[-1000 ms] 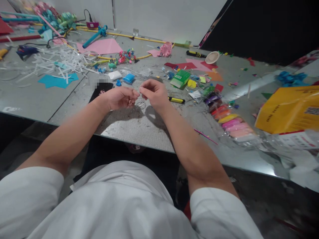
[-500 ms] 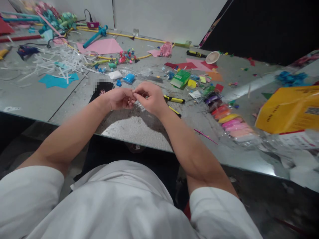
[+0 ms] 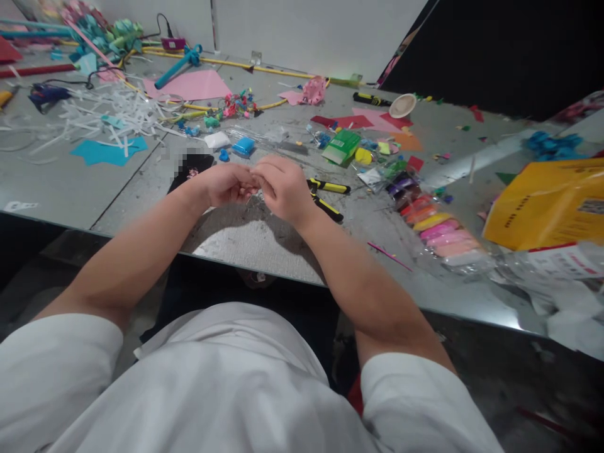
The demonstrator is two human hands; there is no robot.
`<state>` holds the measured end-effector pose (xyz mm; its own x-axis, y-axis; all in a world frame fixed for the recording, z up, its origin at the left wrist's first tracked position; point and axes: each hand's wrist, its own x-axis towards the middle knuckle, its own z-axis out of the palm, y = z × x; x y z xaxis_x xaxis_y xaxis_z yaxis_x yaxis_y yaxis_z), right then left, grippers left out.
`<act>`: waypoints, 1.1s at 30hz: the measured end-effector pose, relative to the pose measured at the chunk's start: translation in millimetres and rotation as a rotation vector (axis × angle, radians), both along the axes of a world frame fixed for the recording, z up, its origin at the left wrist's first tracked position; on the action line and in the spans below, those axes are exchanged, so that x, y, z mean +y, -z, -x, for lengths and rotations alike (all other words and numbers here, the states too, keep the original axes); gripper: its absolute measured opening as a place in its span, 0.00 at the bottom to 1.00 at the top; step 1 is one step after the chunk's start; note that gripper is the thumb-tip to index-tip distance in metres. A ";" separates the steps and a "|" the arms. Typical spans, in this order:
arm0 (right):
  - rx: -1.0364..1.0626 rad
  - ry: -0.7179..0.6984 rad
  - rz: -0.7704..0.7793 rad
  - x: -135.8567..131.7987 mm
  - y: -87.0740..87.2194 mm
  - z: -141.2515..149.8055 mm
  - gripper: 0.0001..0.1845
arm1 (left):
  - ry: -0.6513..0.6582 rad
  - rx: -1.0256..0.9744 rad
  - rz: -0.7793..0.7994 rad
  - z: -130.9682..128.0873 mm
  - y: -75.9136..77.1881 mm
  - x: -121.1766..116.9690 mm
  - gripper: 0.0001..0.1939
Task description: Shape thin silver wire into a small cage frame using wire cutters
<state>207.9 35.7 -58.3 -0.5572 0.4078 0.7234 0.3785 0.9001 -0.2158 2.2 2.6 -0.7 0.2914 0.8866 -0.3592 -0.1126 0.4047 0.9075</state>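
left hand (image 3: 233, 184) | touching right hand (image 3: 284, 190) | yellow-black tool (image 3: 331, 187) beside

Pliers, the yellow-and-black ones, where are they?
In the head view, the pliers lie on the table, their handles just right of the right hand.

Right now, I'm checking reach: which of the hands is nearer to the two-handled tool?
Right. The right hand is just left of the two-handled tool in the picture; the left hand is farther left, beyond the right.
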 end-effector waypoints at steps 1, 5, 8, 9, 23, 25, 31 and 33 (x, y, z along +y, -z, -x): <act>-0.015 0.007 -0.003 -1.4 -0.3 0.5 0.20 | -0.006 -0.006 0.000 0.0 1.8 1.0 0.19; -0.041 0.023 0.011 -5.7 -2.1 2.2 0.17 | -0.015 -0.046 -0.017 1.1 9.9 8.2 0.16; -0.011 0.024 0.024 -4.0 -2.6 2.1 0.17 | -0.019 -0.081 -0.034 2.0 13.8 14.0 0.13; 0.005 0.025 0.025 -2.5 -2.6 1.5 0.18 | -0.022 -0.098 -0.039 2.3 14.3 15.2 0.13; 0.220 0.040 0.124 23.8 9.8 -14.9 0.12 | -0.286 -0.249 -0.170 11.2 -15.1 9.3 0.17; 0.203 -0.001 0.166 22.2 9.5 -13.1 0.12 | -0.291 -0.229 -0.186 11.0 -18.3 6.0 0.16; 0.141 -0.081 0.216 18.0 1.8 -10.9 0.17 | -0.257 -0.212 -0.259 9.8 -13.8 5.3 0.10; 0.105 -0.066 0.220 14.3 1.0 -8.0 0.23 | -0.259 -0.209 -0.280 7.7 -10.1 6.2 0.10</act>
<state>215.8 50.0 -59.3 -0.5141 0.5276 0.6763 0.2860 0.8488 -0.4447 -5.4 8.8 9.4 0.0873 0.9949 -0.0512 -0.3710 0.0802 0.9252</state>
